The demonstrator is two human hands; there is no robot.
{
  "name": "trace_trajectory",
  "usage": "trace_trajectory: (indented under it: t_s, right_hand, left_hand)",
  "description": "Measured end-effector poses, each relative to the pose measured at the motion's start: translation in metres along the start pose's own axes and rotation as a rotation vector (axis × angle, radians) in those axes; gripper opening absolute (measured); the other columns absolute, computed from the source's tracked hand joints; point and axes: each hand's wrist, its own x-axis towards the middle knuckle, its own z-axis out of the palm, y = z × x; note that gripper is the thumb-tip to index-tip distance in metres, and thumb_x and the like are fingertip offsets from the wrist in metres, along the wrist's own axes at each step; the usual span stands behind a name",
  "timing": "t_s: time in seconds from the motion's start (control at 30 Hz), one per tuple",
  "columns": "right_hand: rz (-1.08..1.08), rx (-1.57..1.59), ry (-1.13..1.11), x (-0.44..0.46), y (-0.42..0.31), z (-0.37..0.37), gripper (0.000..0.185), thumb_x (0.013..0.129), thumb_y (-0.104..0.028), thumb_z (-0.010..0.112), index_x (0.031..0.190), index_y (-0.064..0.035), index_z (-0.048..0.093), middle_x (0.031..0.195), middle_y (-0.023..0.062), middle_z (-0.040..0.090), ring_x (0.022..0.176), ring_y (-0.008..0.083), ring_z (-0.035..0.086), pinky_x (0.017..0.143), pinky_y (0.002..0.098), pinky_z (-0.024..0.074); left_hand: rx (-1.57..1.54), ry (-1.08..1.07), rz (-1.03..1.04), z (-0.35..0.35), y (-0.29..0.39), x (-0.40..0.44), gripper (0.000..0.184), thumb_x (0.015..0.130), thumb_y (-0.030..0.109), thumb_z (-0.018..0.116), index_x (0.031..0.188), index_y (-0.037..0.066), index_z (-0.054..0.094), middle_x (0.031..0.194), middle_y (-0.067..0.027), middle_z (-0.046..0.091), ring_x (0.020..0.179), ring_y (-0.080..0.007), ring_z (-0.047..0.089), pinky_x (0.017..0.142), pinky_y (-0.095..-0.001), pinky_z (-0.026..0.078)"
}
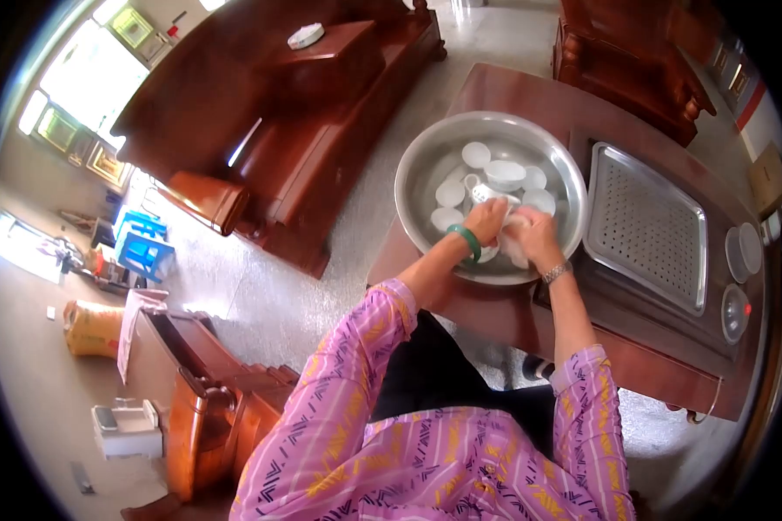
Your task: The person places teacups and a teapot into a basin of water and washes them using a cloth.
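A wide metal basin (411, 217) holds several small white cups (475, 155) and a white bowl (505, 172). Over its near side, my left hand (488, 220), with a green bangle at the wrist, is closed around a white piece of dishware whose shape is mostly hidden. Close beside it, my right hand (537, 236), wearing a metal watch, grips a pale wet-looking cloth (514, 250) against that piece. Just beyond my fingers lies a white item with a small handle (473, 181).
The basin stands on a dark wooden table (495, 85). To its right are a perforated metal tray (647, 227), a stack of white lids (744, 252) and a clear round container (735, 313). A wooden sofa (321, 156), an armchair (626, 61) and blue stools (143, 243) stand around.
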Motion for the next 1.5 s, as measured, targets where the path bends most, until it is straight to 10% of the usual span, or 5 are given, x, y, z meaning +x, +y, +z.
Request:
trace_trajectory:
  t_s: [0.3,0.43,0.57,1.43,1.5]
  right_hand:
    - [0.051,-0.519,0.006,0.001,0.005,-0.004,0.027,0.064,-0.016,0.063,0.085,0.0003,0.063,0.073,0.0198,0.061,0.070,0.0295,0.061,0.066,0.0342,0.0471]
    - [0.026,0.010,-0.061,0.000,-0.005,-0.003,0.025,0.065,-0.011,0.064,0.086,0.0019,0.063,0.072,0.0117,0.064,0.067,0.0181,0.060,0.065,0.0300,0.0468]
    - [0.134,-0.025,0.126,0.002,-0.002,-0.005,0.021,0.065,-0.009,0.066,0.083,0.0011,0.064,0.069,0.0076,0.063,0.064,0.0154,0.058,0.061,0.0298,0.0464]
    - [0.096,-0.227,0.192,0.000,-0.013,-0.007,0.016,0.068,-0.012,0.064,0.078,0.0008,0.063,0.068,0.0180,0.062,0.060,0.0242,0.060,0.058,0.0331,0.0462]
    - [0.048,-0.379,0.117,0.002,0.008,-0.006,0.017,0.068,-0.014,0.064,0.076,0.0007,0.063,0.067,0.0196,0.060,0.061,0.0267,0.060,0.058,0.0343,0.0458]
  left_hand:
    - [-0.291,0.068,-0.063,0.027,-0.033,0.023,0.036,0.088,0.032,0.039,0.093,-0.002,0.051,0.066,-0.0106,0.053,0.051,-0.0195,0.055,0.046,-0.0322,0.044]
    - [0.481,0.383,0.952,0.020,-0.056,0.029,0.033,0.084,0.029,0.041,0.084,-0.002,0.052,0.068,-0.0108,0.053,0.053,-0.0218,0.058,0.045,-0.0324,0.048]
    - [-0.179,0.056,-0.179,0.030,-0.013,0.018,0.022,0.061,0.001,0.063,0.082,-0.003,0.059,0.084,-0.0211,0.057,0.079,-0.0336,0.058,0.068,-0.0419,0.046]
    - [0.421,0.335,0.574,0.045,-0.034,0.013,0.033,0.085,0.026,0.042,0.091,-0.004,0.053,0.094,-0.0255,0.053,0.086,-0.0410,0.052,0.074,-0.0425,0.043]
    - [-0.099,0.225,-0.059,0.041,-0.013,0.009,0.045,0.086,0.036,0.037,0.093,-0.005,0.050,0.093,-0.0299,0.055,0.089,-0.0442,0.051,0.078,-0.0450,0.041]
